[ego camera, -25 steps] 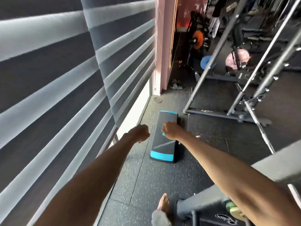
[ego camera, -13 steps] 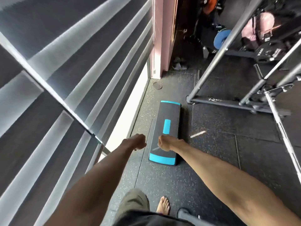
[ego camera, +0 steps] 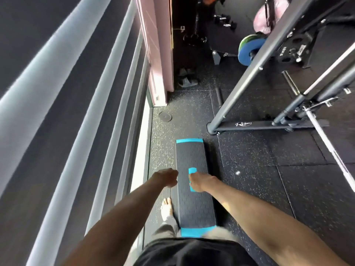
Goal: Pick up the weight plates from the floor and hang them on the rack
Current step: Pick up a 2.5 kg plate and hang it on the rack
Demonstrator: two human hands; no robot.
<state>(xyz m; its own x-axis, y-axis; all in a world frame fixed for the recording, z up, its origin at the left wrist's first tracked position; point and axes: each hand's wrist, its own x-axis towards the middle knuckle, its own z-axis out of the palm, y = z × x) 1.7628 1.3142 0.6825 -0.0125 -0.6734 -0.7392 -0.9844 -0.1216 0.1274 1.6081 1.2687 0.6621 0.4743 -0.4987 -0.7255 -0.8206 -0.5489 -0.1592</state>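
Both my arms reach forward and down over the floor. My left hand [ego camera: 166,177] and my right hand [ego camera: 199,181] have their fingers curled in and hold nothing. My right hand hovers over a black step board with blue ends [ego camera: 192,156]. A blue weight plate [ego camera: 249,50] with a green one behind it hangs far ahead on the right, next to a black 10 kg plate [ego camera: 288,52]. Pink plates [ego camera: 262,18] show at the top. A small dark disc [ego camera: 165,117] lies on the floor near the wall; what it is I cannot tell.
A grey steel rack frame [ego camera: 249,73] slants across the right, its base bar [ego camera: 263,124] on the rubber floor. Striped blinds [ego camera: 67,112] line the left. A pink pillar [ego camera: 159,54] stands ahead, sandals [ego camera: 187,81] beside it. My bare foot [ego camera: 166,208] is left of the board.
The view has moved forward and tilted down. The step board is now closer and under my right hand. Both hands stay curled and hold nothing.
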